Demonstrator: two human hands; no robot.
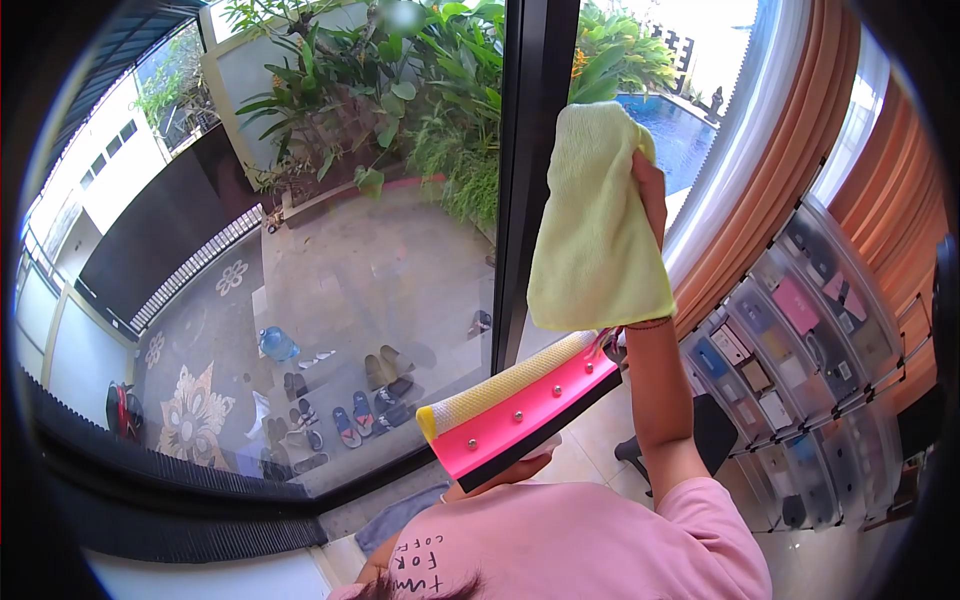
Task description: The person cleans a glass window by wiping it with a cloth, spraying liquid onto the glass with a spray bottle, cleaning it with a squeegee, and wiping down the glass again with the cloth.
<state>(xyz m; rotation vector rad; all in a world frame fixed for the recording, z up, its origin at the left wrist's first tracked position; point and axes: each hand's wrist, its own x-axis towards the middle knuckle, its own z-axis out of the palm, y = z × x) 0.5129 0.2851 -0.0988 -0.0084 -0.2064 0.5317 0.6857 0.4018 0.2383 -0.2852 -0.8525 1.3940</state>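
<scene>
Seemingly wiping, the right hand [650,190] clutches the yellow cloth [597,225] right of the black post [537,100], where even pressure seems needed next; the left hand [533,465], behind the squeegee [527,412], has a grip that cannot be told.

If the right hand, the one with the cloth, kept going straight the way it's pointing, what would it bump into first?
The way looks free past the cloth the right hand holds, toward the plants outside, though clear glass beside the dark frame may come first; depth is unclear.

Head-worn view, facing forward and down, right hand [652,195] near
</scene>
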